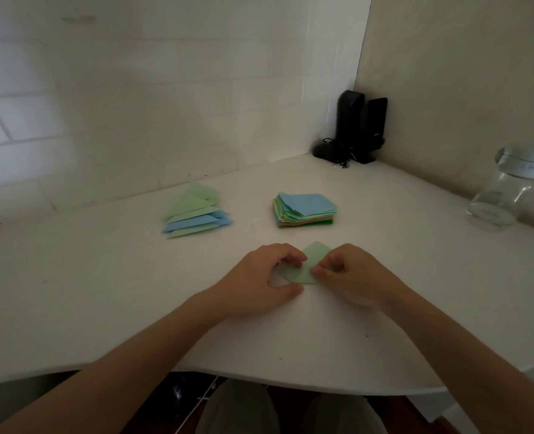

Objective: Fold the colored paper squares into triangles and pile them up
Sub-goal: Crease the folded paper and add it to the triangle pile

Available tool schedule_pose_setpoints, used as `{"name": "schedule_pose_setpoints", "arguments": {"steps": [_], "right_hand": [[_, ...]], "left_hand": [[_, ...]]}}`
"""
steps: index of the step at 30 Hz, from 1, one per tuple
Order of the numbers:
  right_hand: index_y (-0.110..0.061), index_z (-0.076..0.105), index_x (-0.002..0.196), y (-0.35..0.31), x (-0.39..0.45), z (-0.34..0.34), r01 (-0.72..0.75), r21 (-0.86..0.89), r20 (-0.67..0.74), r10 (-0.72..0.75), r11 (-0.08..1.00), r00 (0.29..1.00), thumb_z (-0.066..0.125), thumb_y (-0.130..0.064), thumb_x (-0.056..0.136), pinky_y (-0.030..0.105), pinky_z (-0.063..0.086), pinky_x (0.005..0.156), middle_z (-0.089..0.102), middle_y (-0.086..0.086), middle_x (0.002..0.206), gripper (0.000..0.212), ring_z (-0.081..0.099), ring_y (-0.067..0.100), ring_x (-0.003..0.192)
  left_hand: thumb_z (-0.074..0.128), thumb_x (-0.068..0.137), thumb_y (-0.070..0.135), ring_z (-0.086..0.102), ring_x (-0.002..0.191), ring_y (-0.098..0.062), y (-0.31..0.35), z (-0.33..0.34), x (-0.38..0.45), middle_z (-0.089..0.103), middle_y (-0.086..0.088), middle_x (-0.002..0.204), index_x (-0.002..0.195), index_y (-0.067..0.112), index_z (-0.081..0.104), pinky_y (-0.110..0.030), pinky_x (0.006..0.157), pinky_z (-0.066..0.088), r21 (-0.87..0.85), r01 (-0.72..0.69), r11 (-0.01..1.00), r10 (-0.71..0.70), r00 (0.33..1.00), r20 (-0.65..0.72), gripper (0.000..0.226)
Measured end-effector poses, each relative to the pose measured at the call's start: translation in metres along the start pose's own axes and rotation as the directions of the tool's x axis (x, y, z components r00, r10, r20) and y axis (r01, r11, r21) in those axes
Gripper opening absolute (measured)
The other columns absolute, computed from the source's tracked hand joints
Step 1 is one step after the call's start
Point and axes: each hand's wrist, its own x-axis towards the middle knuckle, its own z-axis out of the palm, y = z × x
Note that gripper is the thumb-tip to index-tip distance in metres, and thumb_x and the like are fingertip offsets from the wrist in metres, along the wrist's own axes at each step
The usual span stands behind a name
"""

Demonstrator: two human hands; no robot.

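A light green paper square (310,264) lies on the white table (103,292) between my hands. My left hand (259,277) pinches its left corner with curled fingers. Gripping the right side of the sheet is my right hand (350,275), thumb and fingers closed on the edge. A pile of folded green and blue triangles (195,214) sits farther back on the left. To its right stands a stack of unfolded squares (305,209), blue on top with green and orange below.
A clear glass jar (506,189) stands at the right by the wall. Black speakers and a dark mouse with cable (353,130) fill the far corner. The table's curved front edge runs just above my knees.
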Motion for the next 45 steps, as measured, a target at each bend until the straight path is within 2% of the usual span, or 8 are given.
{"name": "schedule_pose_setpoints", "arguments": {"steps": [3, 6, 13, 22, 30, 35, 40, 45], "right_hand": [[-0.022, 0.059, 0.063, -0.001, -0.001, -0.011, -0.066, 0.101, 0.088, 0.057, 0.993, 0.994, 0.059, -0.037, 0.089, 0.022, 0.031, 0.053, 0.05, -0.003, 0.064, 0.03, 0.044, 0.009, 0.058], [-0.025, 0.067, 0.077, 0.0, -0.002, -0.013, -0.055, 0.117, 0.098, 0.044, 0.992, 0.994, 0.06, -0.038, 0.088, 0.024, 0.041, 0.063, 0.065, 0.0, 0.082, 0.019, 0.056, 0.012, 0.074], [-0.022, 0.07, 0.086, 0.018, -0.017, 0.0, 0.279, -0.018, -0.175, -0.278, 0.96, 0.945, 0.069, -0.023, 0.081, 0.005, 0.036, 0.072, 0.064, -0.007, 0.094, 0.005, 0.057, 0.005, 0.087], [-0.019, 0.074, 0.083, 0.033, -0.019, 0.003, 0.321, -0.051, -0.229, -0.323, 0.946, 0.918, 0.066, -0.031, 0.084, 0.0, 0.034, 0.079, 0.061, -0.013, 0.1, 0.014, 0.056, -0.002, 0.088], [-0.024, 0.072, 0.075, 0.035, -0.014, 0.011, 0.252, 0.009, -0.292, -0.238, 0.968, 0.926, 0.071, -0.035, 0.078, -0.001, 0.033, 0.075, 0.058, -0.011, 0.099, 0.011, 0.053, -0.006, 0.086], [-0.025, 0.068, 0.065, 0.03, -0.012, 0.021, 0.18, 0.0, -0.42, -0.163, 0.984, 0.893, 0.076, -0.042, 0.073, 0.012, 0.032, 0.07, 0.055, -0.007, 0.093, 0.021, 0.052, 0.006, 0.082], [-0.024, 0.067, 0.072, 0.03, -0.01, 0.017, 0.128, 0.021, -0.36, -0.112, 0.992, 0.926, 0.076, -0.04, 0.071, 0.002, 0.031, 0.07, 0.049, -0.008, 0.097, 0.019, 0.047, 0.002, 0.087], [-0.03, 0.065, 0.082, 0.031, -0.005, 0.008, 0.089, 0.065, -0.239, -0.071, 0.994, 0.968, 0.078, -0.033, 0.071, -0.004, 0.03, 0.069, 0.047, -0.009, 0.099, 0.017, 0.046, -0.002, 0.081]], "left_hand": [[0.068, 0.083, 0.024, 0.05, 0.097, 0.001, 0.001, 0.003, -0.003, 0.061, 0.014, 0.106, 0.12, 0.027, 0.055, -0.01, 0.087, 0.037, 0.097, -0.087, 0.991, 0.089, 0.996, -0.022, 0.039], [0.062, 0.086, 0.015, 0.051, 0.09, -0.007, 0.003, 0.007, 0.0, 0.062, 0.008, 0.098, 0.112, 0.023, 0.058, -0.018, 0.078, 0.041, 0.245, -0.185, 0.952, 0.207, 0.976, -0.065, 0.027], [0.059, 0.09, 0.022, 0.054, 0.08, -0.016, 0.004, 0.014, 0.002, 0.061, 0.002, 0.086, 0.094, 0.016, 0.064, -0.032, 0.068, 0.043, 0.363, -0.252, 0.897, 0.305, 0.948, -0.095, 0.009], [0.065, 0.087, 0.027, 0.05, 0.07, -0.007, 0.009, 0.016, 0.012, 0.06, 0.004, 0.082, 0.09, 0.018, 0.065, -0.023, 0.066, 0.042, 0.102, -0.12, 0.987, 0.131, 0.986, -0.107, 0.009], [0.069, 0.084, 0.032, 0.044, 0.058, -0.004, 0.011, 0.021, 0.019, 0.046, 0.012, 0.06, 0.09, 0.018, 0.062, -0.013, 0.056, 0.031, 0.1, -0.006, 0.995, 0.029, 0.973, -0.231, 0.017], [0.075, 0.074, 0.041, 0.046, 0.055, 0.003, 0.008, 0.025, 0.024, 0.055, 0.014, 0.069, 0.094, 0.025, 0.06, -0.011, 0.056, 0.031, 0.032, 0.137, 0.99, -0.127, 0.967, -0.22, 0.029], [0.078, 0.073, 0.036, 0.047, 0.061, -0.004, 0.005, 0.02, 0.027, 0.059, 0.006, 0.077, 0.094, 0.023, 0.059, -0.023, 0.063, 0.043, 0.015, 0.159, 0.987, -0.154, 0.97, -0.188, 0.032], [0.075, 0.077, 0.02, 0.047, 0.059, -0.004, 0.002, 0.014, 0.024, 0.055, 0.005, 0.085, 0.092, 0.023, 0.064, -0.017, 0.063, 0.041, -0.01, 0.126, 0.992, -0.126, 0.98, -0.155, 0.019]]}}
